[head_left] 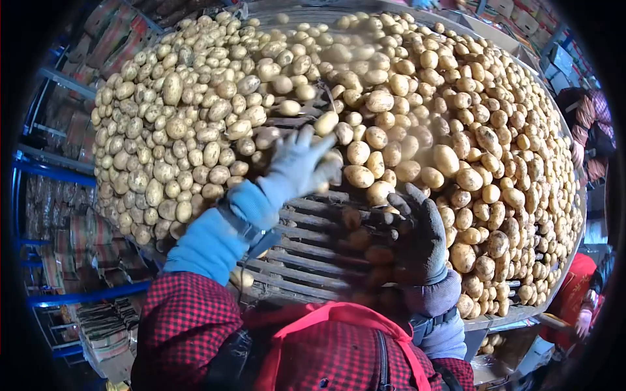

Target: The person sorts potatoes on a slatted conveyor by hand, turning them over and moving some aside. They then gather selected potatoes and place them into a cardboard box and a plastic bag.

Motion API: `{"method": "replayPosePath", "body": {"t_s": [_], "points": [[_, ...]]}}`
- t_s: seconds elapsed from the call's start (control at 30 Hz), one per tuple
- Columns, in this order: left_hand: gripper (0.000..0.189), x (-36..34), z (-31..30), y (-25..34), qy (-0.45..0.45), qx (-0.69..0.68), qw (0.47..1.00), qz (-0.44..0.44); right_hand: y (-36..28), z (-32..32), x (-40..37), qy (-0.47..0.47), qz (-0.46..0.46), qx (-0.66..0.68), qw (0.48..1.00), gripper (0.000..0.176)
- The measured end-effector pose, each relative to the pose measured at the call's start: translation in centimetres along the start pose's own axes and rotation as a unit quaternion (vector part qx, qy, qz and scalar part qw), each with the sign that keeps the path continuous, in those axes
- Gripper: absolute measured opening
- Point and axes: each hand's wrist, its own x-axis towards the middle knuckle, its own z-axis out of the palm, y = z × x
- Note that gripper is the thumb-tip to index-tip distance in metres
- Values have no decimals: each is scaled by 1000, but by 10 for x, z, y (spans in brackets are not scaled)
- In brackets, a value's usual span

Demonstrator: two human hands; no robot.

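A large heap of potatoes (176, 127) covers a slatted table (306, 234) in front of me. My left hand (297, 163), in a pale grey glove with a blue sleeve, reaches into the middle of the heap. Its fingers are spread over the potatoes, and one potato (332, 163) lies against the thumb side. On the right, my right hand (420, 234) wears a dark, soiled glove. Its fingers are apart and slightly bent, beside the potatoes at the right pile's edge. Several blurred potatoes (358, 238) are on the shadowed slats left of it.
Blue metal racks (55, 166) with stacked bags and cartons stand at left. Another person's sleeve (587, 124) shows at the table's right side, and a person in red (574, 287) is lower right. A pale box (492, 32) sits beyond the far edge.
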Motion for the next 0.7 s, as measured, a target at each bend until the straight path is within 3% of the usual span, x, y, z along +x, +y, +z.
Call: {"method": "replayPosePath", "body": {"t_s": [0.03,0.13,0.23,0.27,0.3,0.33,0.4,0.47,0.53,0.6,0.67,0.7], "points": [[65,-14,2,4,61,53,995,62,1,4,-2,-5,-4,8,1000,48],[60,-33,-8,-9,80,-95,971,202,5,-3,2,-13,-30,-23,999,46],[54,-27,-39,-45,200,-7,977,67,2,3,-1,3,-1,2,1000,45],[57,-25,-48,-52,201,118,969,-75,2,2,0,3,2,3,1000,45],[61,-19,-37,-84,214,135,955,-157,3,0,1,6,-2,14,1000,44],[64,-20,-32,-107,166,100,960,-204,5,-2,2,9,-6,24,1000,43],[66,-17,-17,-110,109,195,953,-207,8,-9,4,-4,-19,15,1000,43],[64,-18,-27,-56,60,113,969,-210,8,-7,1,-18,-27,5,999,43],[64,-15,-4,-33,57,96,981,-156,0,4,-4,-6,-6,5,1000,43],[62,-16,17,-1,149,167,973,-47,7,-5,0,-37,-34,-3,999,46],[62,-32,13,26,58,-29,997,-45,8,-10,0,-67,-53,-11,996,51],[61,-44,13,34,68,-30,997,-5,7,-9,0,-64,-34,16,997,47]]}}
